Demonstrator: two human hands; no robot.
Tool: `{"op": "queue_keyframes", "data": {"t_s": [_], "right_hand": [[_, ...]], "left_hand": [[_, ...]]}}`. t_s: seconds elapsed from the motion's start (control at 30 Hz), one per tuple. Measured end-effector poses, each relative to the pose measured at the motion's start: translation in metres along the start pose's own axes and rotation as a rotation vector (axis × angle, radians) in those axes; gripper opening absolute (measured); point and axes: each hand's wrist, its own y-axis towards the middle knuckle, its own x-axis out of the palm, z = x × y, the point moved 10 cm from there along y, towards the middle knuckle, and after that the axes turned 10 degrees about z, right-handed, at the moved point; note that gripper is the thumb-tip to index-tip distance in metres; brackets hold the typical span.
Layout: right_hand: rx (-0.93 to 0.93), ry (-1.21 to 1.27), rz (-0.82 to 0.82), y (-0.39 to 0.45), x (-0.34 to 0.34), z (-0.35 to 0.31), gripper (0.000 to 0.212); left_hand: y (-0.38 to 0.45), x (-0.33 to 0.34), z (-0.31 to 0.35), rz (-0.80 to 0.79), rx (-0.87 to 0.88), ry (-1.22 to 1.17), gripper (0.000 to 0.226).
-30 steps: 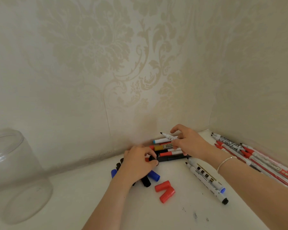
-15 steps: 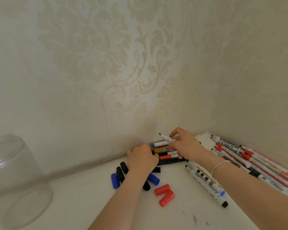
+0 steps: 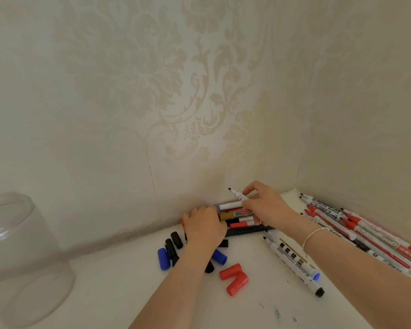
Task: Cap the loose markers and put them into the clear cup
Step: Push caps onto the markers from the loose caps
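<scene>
markers (image 3: 237,216), mixed colours, stacked in the surface's back corner against the wall. right hand (image 3: 266,205) pinches one uncapped black-tipped marker (image 3: 238,196) above the stack. left hand (image 3: 205,225) rests palm-down on the stack's left end; finger grip cannot be told. loose caps (image 3: 234,279) just in front. clear cup (image 3: 22,252) at far left edge.

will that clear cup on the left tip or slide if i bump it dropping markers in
The clear cup looks like thin plastic and appears to hold nothing, so probably light and apt to slide on the smooth white tabletop. Its wide base suggests tipping is less likely.
</scene>
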Motion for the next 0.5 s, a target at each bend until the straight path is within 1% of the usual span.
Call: {"op": "queue_keyframes", "data": {"t_s": [0.1,0.17,0.2,0.27,0.4,0.5], "right_hand": [[-0.002,-0.005,-0.011,0.000,0.002,-0.002,0.021],[-0.018,-0.023,-0.022,-0.001,0.004,-0.004,0.018],[-0.029,-0.028,-0.025,-0.001,0.004,-0.005,0.017],[-0.053,-0.030,-0.029,0.000,0.002,-0.007,0.017],[-0.113,-0.073,-0.027,0.000,-0.002,-0.012,0.020],[-0.140,-0.102,-0.013,-0.001,-0.004,-0.016,0.021]], "left_hand": [[-0.003,-0.003,-0.001,0.000,0.018,-0.017,0.025],[-0.003,-0.008,-0.002,0.031,0.022,-0.084,0.025],[-0.002,-0.013,-0.003,0.059,0.011,-0.161,0.026],[0.001,-0.021,-0.008,0.099,-0.051,-0.386,0.029],[0.003,-0.037,-0.019,0.084,-0.158,-0.818,0.029],[0.001,-0.050,-0.024,0.099,-0.157,-0.974,0.030]]}}
